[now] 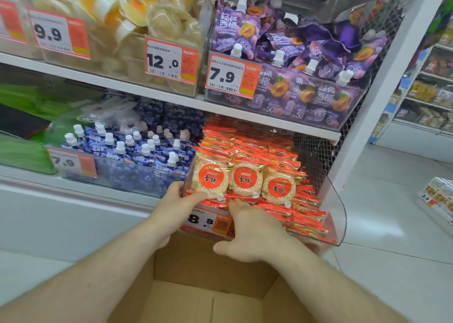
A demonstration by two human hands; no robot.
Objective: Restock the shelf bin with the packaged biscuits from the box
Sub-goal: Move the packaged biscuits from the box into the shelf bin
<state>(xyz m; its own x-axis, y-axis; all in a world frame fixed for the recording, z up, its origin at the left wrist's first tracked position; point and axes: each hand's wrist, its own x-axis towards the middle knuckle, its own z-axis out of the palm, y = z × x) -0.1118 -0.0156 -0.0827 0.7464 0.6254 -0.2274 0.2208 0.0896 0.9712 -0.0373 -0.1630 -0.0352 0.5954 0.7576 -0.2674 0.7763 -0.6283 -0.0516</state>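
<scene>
Two hands at bin front, above open box (208,295), its visible floor bare. Left hand (179,201) grips left front biscuit pack (210,179), fingers curled round its lower edge. Right hand (247,234) flat, fingers straight, pressing packs at 12 o'clock. Three packs upright in row, label "雪饼". Bin (339,214) tag (208,221) reads 8.8. Upper shelf tags: 7.9, 12.0, 9.9.

- Left hand (177,201), centre of the frame: forearm enters from the lower left, thumb lies forward, fingers curl round something.
- Right hand (247,232), just right of it: forearm enters from the lower right, back up, fingers straight and reaching forward, thumb spread leftward.
</scene>
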